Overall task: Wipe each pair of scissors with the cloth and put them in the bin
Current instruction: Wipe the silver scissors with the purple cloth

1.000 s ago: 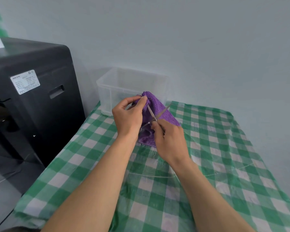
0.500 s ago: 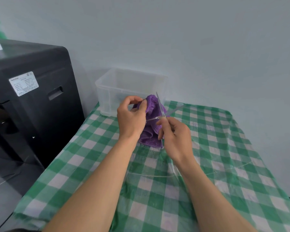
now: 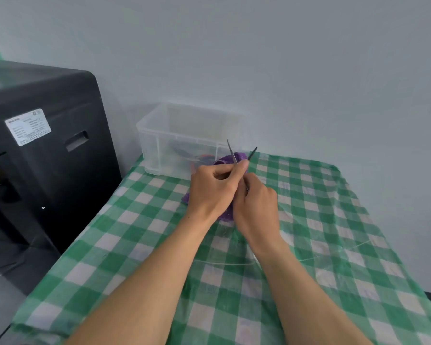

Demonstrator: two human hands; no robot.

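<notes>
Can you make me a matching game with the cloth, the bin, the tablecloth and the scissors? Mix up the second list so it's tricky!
Things:
1. cloth
2. bin
3. tablecloth
4. scissors

What fits:
A. green and white checks
B. purple
C. blades spread apart
D. see-through

Right pairs: 1-B, 2-D, 3-A, 4-C

hands [image 3: 213, 188] hold spread scissors [image 3: 230, 150], seemingly pressed into the purple cloth [image 3: 223, 161].
</notes>
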